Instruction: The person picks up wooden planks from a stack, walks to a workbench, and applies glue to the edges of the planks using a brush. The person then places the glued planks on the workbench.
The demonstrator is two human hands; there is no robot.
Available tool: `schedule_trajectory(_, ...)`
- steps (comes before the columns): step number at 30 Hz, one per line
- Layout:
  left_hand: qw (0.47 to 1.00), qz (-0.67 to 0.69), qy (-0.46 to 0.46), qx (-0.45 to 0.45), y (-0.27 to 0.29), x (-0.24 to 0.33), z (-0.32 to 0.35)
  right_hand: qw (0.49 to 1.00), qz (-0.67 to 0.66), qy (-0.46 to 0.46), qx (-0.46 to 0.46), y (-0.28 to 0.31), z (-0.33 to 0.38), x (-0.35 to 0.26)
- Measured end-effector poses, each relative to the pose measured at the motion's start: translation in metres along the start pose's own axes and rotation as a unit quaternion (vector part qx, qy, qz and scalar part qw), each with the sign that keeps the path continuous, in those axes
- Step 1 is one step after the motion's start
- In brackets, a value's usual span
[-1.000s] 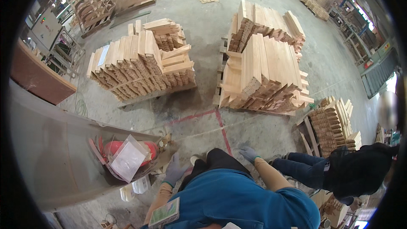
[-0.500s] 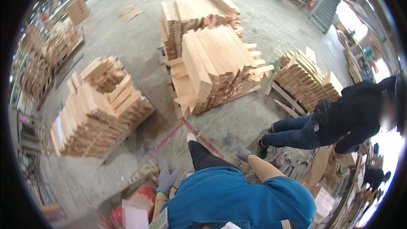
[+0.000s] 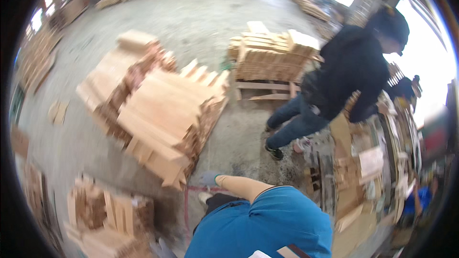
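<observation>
My right hand [image 3: 209, 178], in a grey glove, swings beside the near end of the large plank stack [image 3: 155, 107]. It looks loosely open with nothing in it, though motion softens the fingers. At the lower edge my left hand [image 3: 163, 248], also grey-gloved, is partly cut off by my blue shirt. Its fingers seem apart and empty, close to the smaller plank stack [image 3: 103, 212] at the lower left. Neither hand visibly grips any wood. One light shoe [image 3: 204, 197] of mine shows on the floor near a red line [image 3: 186, 210].
Ahead to the right, more wood [image 3: 272, 55] is piled on a pallet [image 3: 267, 91]. A person in dark clothes [image 3: 346, 71] stands right of it, bent toward a cluttered area with cardboard [image 3: 356, 205]. Farther right is someone in blue [image 3: 420, 199]. Flat cardboard [image 3: 58, 112] lies on the floor at left.
My view has turned to the right, so the stacks have shifted left and the standing person is nearer the middle. My left hand has dropped toward the lower edge of the view.
</observation>
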State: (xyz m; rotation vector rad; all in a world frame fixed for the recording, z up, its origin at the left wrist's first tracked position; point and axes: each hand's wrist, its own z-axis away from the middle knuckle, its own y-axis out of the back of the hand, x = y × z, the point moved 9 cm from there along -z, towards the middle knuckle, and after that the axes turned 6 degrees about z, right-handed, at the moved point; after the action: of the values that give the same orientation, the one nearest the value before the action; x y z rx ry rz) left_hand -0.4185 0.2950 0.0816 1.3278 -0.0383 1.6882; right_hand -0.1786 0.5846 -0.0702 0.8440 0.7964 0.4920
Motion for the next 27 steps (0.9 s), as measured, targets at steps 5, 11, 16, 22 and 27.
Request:
schedule_trajectory(5,0.995,-0.1,-0.006,-0.012,0.026,0.008,-0.063,0.991,0.065,-0.113,-0.004,0.004,0.026,0.062)
schedule_trajectory(11,0.977,-0.074,-0.088,-0.179,-0.038,0.068,-0.142,0.875,-0.172,-0.449,0.06,0.006,0.145,0.114)
schedule_trajectory(16,0.944,-0.089,-0.143,-0.283,-0.085,0.109,-0.169,0.831,-0.145,-0.529,0.092,-0.049,0.2,0.084)
schedule_trajectory(22,0.922,-0.103,-0.17,-0.333,-0.101,0.127,-0.181,0.91,-0.057,-0.408,0.051,-0.068,0.127,0.019)
schedule_trajectory(27,0.906,-0.105,-0.177,-0.371,-0.115,0.132,-0.172,0.924,-0.033,-0.36,0.127,-0.059,0.088,-0.004)
